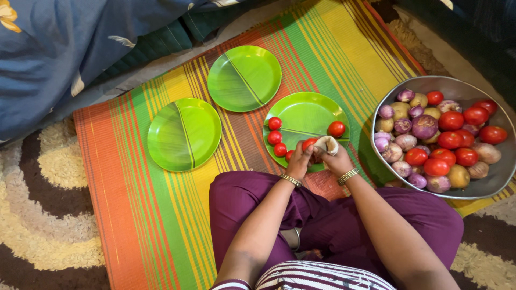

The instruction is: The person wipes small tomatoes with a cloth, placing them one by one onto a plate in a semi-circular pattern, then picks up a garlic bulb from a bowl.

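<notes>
- Left hand (pixel 301 160) pinches a tomato (pixel 308 144), right hand (pixel 334 156) grips a pale cloth (pixel 327 144); hands touching.
- Both over near rim of green plate (pixel 306 115).

A home living space, seen from the floor. A striped woven mat (pixel 161 215) in orange, green and yellow lies over a shaggy cream-and-brown rug (pixel 37 215). A blue floral bedsheet (pixel 59 48) drapes nearby. Green plastic plates (pixel 184 133) and a metal bowl of vegetables (pixel 486 185) rest on the mat.

striped mat (pixel 145 225), three green plates (pixel 184 134), metal bowl (pixel 497 174) on it
</notes>
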